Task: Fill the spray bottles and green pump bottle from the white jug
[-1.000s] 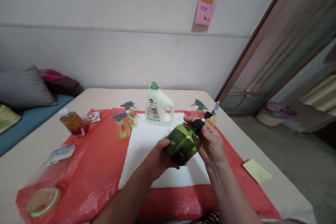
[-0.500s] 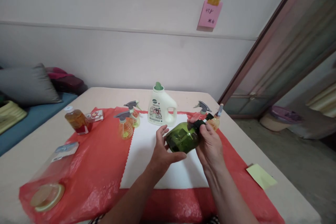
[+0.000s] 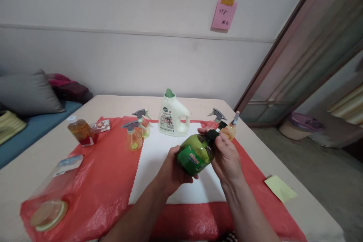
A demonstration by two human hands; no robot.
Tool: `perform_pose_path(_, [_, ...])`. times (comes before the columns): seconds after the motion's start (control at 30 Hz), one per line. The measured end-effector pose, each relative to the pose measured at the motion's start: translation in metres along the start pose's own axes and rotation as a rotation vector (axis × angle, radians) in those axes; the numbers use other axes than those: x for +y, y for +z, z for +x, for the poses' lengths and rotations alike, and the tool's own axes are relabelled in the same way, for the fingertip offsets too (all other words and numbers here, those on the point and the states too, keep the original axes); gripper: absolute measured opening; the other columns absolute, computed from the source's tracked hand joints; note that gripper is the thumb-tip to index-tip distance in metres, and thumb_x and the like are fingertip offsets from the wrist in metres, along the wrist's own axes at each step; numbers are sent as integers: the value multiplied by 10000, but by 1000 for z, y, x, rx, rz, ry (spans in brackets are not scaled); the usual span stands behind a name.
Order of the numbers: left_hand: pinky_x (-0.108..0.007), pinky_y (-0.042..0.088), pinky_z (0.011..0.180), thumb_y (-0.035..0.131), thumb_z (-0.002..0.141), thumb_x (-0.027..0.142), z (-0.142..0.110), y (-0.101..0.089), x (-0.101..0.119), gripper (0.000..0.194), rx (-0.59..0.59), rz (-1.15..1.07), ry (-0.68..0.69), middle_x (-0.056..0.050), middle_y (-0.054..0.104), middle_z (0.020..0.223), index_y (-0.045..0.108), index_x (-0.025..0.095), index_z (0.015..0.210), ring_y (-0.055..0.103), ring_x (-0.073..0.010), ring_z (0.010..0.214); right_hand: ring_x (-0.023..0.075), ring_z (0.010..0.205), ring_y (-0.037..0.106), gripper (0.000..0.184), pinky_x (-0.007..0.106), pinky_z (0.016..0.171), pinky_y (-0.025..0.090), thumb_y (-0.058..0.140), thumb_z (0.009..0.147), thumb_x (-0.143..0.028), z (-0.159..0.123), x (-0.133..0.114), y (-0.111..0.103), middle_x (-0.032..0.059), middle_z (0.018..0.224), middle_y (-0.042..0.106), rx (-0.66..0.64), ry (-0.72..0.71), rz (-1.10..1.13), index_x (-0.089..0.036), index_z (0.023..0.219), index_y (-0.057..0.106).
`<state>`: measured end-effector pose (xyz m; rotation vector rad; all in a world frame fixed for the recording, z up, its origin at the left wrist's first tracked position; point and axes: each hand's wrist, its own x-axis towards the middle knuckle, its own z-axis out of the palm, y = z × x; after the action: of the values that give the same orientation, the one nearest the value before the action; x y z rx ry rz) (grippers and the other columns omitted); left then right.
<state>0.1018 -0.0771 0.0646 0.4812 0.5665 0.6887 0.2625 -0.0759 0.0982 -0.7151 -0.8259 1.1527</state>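
Observation:
A green see-through pump bottle [image 3: 195, 155] with a green label and a black pump top is held tilted above the white sheet [image 3: 154, 181]. My left hand [image 3: 172, 170] wraps round the base of the bottle from below and the left. At the neck, my right hand [image 3: 227, 155] grips the black pump top [image 3: 213, 134]. Just behind the bottle stands a pale green detergent jug [image 3: 172, 118], upright, with a green piece in its open mouth.
Spray bottles stand left [image 3: 134, 140] and right [image 3: 217, 115] of the jug. Amber bottle [image 3: 81, 131], clear bag [image 3: 56, 189] and round lid [image 3: 48, 214] lie leftward on red plastic [image 3: 104, 181]. A yellow note [image 3: 280, 188] is at the right.
The bottle has been turned so its green label now faces me. My left hand has shifted from loose, spread fingers to a closed hold round the base.

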Motion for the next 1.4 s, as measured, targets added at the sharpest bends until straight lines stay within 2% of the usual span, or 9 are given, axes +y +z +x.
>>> perform_pose_path(0.13, [-264,510,539,378,805,809,-2,-3,3,851,1,-39,-110,-160,723,780,678,51,1051,677,-200,620,216,969,649,274,379,899,517,725,802,-415,-2,3,8,72,1064,724,13,35,31,-214,990,718])
perform_pose_path(0.27, [-387,549,793,477,783,803,-2,0,0,796,-12,-70,110,-152,643,1272,560,202,1299,647,-280,1074,198,895,653,269,373,873,520,756,775,-397,0,8,13,54,974,727,130,42,55,-203,956,712])
perform_pose_path(0.4, [-384,491,917,919,534,400,4,4,-7,1043,155,65,525,-103,491,1428,350,331,1405,550,-289,1210,206,906,659,270,407,903,515,767,763,-387,3,11,13,52,946,730,205,13,84,-198,943,701])
perform_pose_path(0.5, [-357,493,896,947,395,169,5,7,-7,1140,224,184,610,-81,551,1301,363,315,1363,587,-268,1114,218,946,663,275,417,914,514,767,764,-398,3,10,13,54,956,734,197,18,75,-206,950,704])
perform_pose_path(0.73, [-263,510,610,686,759,469,-4,8,1,485,192,36,232,-44,697,1003,594,220,1166,664,-182,799,231,1066,648,255,455,1016,461,709,822,-440,4,-2,5,59,1068,727,108,-52,33,-239,979,717])
perform_pose_path(0.83, [-266,502,531,614,779,552,0,1,2,479,250,4,70,-60,724,858,649,174,1071,670,-185,667,209,1088,641,217,461,1056,438,659,867,-432,10,-11,-5,40,1165,693,117,-125,98,-270,1005,702])
perform_pose_path(1.0, [-246,492,506,605,792,536,2,-10,13,445,304,-25,143,-54,735,827,639,180,1056,686,-185,625,173,999,659,246,399,1007,479,654,850,-493,26,-21,-38,15,1097,699,309,-224,172,-270,953,675])
perform_pose_path(1.17, [-256,512,519,566,841,513,-4,-13,30,406,292,-121,286,-62,738,827,638,172,1050,700,-194,631,187,875,658,311,388,813,524,512,899,-522,34,12,-60,25,1023,686,156,-147,-680,-265,1063,575])
perform_pose_path(1.4, [-340,584,742,604,866,472,-6,-18,27,412,173,-248,379,-95,749,1007,636,160,1132,724,-219,844,273,845,676,134,419,823,468,648,718,-124,9,88,-32,98,876,727,-292,205,-1378,-194,829,624])
